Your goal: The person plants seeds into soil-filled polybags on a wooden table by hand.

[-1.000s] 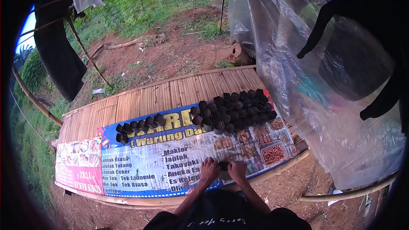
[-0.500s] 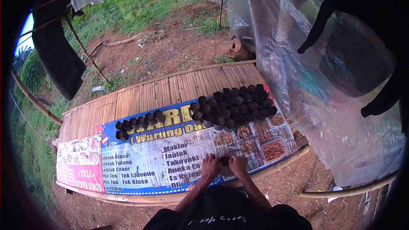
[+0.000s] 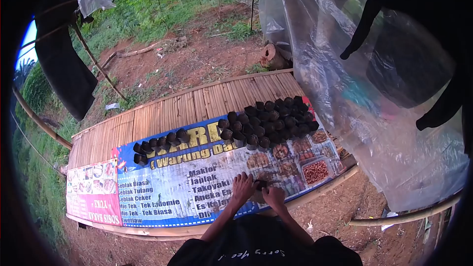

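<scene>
Small black pot (image 3: 259, 185) sits between the two hands, near the front edge of the counter (image 3: 197, 103), on or just over the printed banner (image 3: 162, 187); I cannot tell whether its base touches. Right hand (image 3: 274, 196) is at the pot's near right side, fingers curled in, its grip closed on the edge as far as I can make out from here. Left hand (image 3: 242, 186) is on the other side, back upward, fingers stretched forward, thumb side against the pot; I cannot tell whether that grip is closed.

Beyond the hands, slightly right, I log a dense cluster of black pots (image 3: 268, 123), packed side by side on the banner. Farther left, a short row of pots (image 3: 160, 143), apart from the cluster. Bamboo slats form the counter top and show behind the banner.

Clear plastic sheet (image 3: 340, 118) hangs at right, dark cloth (image 3: 64, 69) at far left. Past the counter: hollow log (image 3: 272, 58), reddish soil (image 3: 197, 59), green plants (image 3: 157, 15).
</scene>
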`<state>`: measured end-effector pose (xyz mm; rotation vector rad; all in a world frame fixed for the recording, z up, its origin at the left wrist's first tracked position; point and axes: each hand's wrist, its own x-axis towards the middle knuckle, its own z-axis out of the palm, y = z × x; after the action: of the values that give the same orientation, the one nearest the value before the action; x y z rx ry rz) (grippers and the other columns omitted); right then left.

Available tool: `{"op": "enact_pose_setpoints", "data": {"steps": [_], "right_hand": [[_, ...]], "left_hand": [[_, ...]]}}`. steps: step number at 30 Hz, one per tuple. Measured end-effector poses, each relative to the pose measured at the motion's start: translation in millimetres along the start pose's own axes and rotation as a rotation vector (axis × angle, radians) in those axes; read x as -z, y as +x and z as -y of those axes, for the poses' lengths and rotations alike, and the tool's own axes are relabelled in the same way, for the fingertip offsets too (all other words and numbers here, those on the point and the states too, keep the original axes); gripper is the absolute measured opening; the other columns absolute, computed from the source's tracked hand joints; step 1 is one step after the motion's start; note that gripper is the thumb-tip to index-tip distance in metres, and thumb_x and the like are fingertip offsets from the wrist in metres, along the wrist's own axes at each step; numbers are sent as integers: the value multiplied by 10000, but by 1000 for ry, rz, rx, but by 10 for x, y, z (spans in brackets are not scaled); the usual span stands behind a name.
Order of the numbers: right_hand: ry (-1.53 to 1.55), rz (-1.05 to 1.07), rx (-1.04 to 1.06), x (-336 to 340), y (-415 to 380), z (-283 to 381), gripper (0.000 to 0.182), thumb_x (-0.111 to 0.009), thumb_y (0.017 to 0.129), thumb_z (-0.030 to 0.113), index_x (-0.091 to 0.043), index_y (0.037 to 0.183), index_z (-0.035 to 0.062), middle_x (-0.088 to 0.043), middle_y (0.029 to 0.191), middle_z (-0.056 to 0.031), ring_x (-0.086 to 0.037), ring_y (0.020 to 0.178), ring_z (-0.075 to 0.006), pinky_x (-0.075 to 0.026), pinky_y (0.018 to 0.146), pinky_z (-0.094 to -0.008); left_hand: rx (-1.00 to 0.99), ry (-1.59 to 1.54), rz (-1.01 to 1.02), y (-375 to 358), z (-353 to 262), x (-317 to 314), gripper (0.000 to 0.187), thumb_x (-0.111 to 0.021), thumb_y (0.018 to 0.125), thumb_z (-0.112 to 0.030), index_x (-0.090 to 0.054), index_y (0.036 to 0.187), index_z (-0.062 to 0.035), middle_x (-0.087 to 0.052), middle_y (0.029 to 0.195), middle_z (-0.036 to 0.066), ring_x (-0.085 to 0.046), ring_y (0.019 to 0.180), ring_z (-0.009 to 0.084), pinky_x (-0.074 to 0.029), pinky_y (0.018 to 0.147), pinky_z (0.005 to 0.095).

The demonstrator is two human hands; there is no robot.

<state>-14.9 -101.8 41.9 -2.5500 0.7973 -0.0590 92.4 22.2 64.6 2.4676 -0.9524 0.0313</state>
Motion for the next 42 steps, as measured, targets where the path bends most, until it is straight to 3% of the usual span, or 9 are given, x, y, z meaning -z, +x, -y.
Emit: {"op": "enact_pose_setpoints", "data": {"steps": [10, 14, 18, 28, 30, 34, 37, 39, 42], "right_hand": [[12, -143, 34, 4, 48, 20, 322, -566, 828, 343, -688, 747, 56, -650, 691, -195, -644, 702, -394, -501, 704, -497], [-1, -120, 13, 80, 73, 0, 312, -555, 834, 344, -688, 791, 66, -655, 747, -205, -622, 778, -411, -474, 757, -513], [-41, -45, 11, 87, 104, -15, 276, -545, 832, 317, -693, 833, 84, -659, 807, -191, -595, 894, -393, -434, 847, -535], [-62, -96, 87, 98, 231, -80, 293, -553, 829, 336, -677, 783, 76, -647, 742, -192, -596, 826, -410, -421, 832, -530], [-83, 18, 44, 92, 282, -80, 308, -517, 847, 340, -694, 843, 89, -659, 835, -214, -587, 938, -394, -411, 893, -540], [-113, -9, 81, 207, 279, -39, 304, -516, 847, 337, -692, 849, 89, -659, 838, -215, -580, 948, -402, -411, 886, -544], [-64, -81, 121, 188, 276, -45, 282, -566, 827, 329, -685, 808, 74, -640, 801, -222, -586, 865, -402, -419, 827, -540], [-80, -3, 102, 122, 310, -90, 321, -556, 845, 365, -683, 815, 72, -637, 814, -230, -584, 870, -403, -418, 831, -547], [-48, -50, 66, 269, 216, -41, 393, -543, 864, 432, -687, 820, 69, -644, 811, -228, -595, 880, -408, -420, 846, -549]], "left_hand": [[-132, 39, 81, 44, -28, 109, 161, -586, 824, -193, -620, 912, -62, -528, 901, 155, -539, 885, 325, -412, 771, 431], [-107, -51, 40, -31, -50, 131, 140, -592, 817, -168, -616, 905, -62, -522, 925, 144, -534, 894, 311, -413, 779, 424], [-90, -128, -41, -100, -6, -71, 141, -605, 808, -168, -612, 903, -64, -519, 938, 137, -527, 893, 310, -411, 780, 425], [-1, -96, -75, -189, -103, -92, 163, -624, 789, -197, -619, 895, -73, -509, 950, 127, -499, 903, 305, -394, 800, 421], [22, -86, -72, -207, -112, -108, 169, -627, 785, -203, -620, 894, -74, -509, 947, 127, -497, 902, 304, -394, 799, 421], [25, -70, -84, -167, -153, -103, 173, -621, 785, -219, -631, 882, -76, -518, 944, 126, -498, 917, 306, -391, 795, 427], [39, -57, -79, -223, -125, -139, 180, -616, 784, -228, -633, 878, -76, -521, 936, 132, -499, 916, 309, -392, 794, 428], [17, -56, -76, -228, -106, -179, 196, -616, 787, -244, -630, 881, -74, -513, 908, 147, -499, 897, 315, -394, 780, 428], [-26, -57, -72, -217, -112, -133, 214, -617, 798, -260, -623, 879, -61, -513, 905, 151, -501, 894, 321, -391, 760, 432]]}}
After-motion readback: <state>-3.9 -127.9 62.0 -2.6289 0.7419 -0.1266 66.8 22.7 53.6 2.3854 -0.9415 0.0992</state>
